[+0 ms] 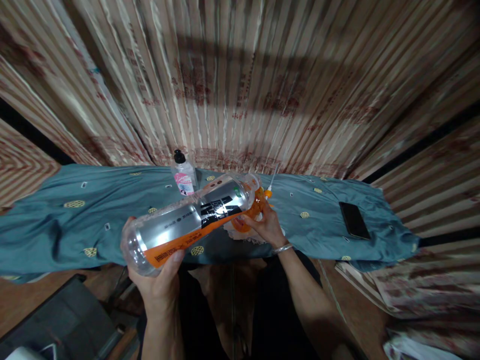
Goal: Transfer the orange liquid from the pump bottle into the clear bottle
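My left hand (159,282) is wrapped round the base of a large clear plastic bottle (195,220) with a silver and orange label. The bottle is tilted, its uncapped-looking neck up at the right. Close by its mouth, my right hand (268,225) grips a see-through orange bottle (243,224), partly hidden behind the large one. Just beyond my right fingers lies an orange piece with a thin white tube (275,175). Whitish crumpled material (243,235) shows under the orange bottle. Whether liquid is flowing between the bottles I cannot tell.
A clear bottle with a black cap and pink label (183,175) stands at the back left. A black phone (354,220) lies on the right of the narrow table with its green patterned cloth (318,230). Striped curtains (240,90) hang close behind; a dark grey object (60,320) is at lower left.
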### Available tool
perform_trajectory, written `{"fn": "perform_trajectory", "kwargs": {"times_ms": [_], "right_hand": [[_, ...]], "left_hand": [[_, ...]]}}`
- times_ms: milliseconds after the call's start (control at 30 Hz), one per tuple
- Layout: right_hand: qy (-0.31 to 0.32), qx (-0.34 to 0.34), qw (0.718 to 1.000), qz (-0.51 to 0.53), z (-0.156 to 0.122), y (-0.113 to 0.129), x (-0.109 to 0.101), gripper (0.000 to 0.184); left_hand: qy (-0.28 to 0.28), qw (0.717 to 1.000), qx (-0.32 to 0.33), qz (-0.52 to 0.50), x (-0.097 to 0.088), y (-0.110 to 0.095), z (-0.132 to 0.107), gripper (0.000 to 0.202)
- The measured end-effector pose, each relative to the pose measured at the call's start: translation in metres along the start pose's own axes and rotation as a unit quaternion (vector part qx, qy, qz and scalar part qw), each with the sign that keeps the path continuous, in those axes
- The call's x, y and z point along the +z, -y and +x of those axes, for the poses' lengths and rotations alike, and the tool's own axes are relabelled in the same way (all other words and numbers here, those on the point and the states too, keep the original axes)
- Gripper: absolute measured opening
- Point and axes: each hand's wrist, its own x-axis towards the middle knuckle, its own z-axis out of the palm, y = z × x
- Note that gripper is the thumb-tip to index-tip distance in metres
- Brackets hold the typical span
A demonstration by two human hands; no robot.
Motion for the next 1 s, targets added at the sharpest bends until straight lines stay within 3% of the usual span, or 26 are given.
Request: {"fn": "perform_trajectory", "kwargs": {"times_ms": [267,1000], "right_hand": [[-0.002,-0.015,1.0,0.008,0.0008,0.0019,-0.0002,0.058],[-0.005,-0.024,1.0,-0.014,-0.0011,-0.002,-0.0004,0.063]], "left_hand": [[-0.014,0.998,-0.003,-0.06,0.0002,0.0011,0.0016,0.089],[-0.021,0.998,-0.015,-0.059,0.0012,0.0006,-0.0003,0.095]]}}
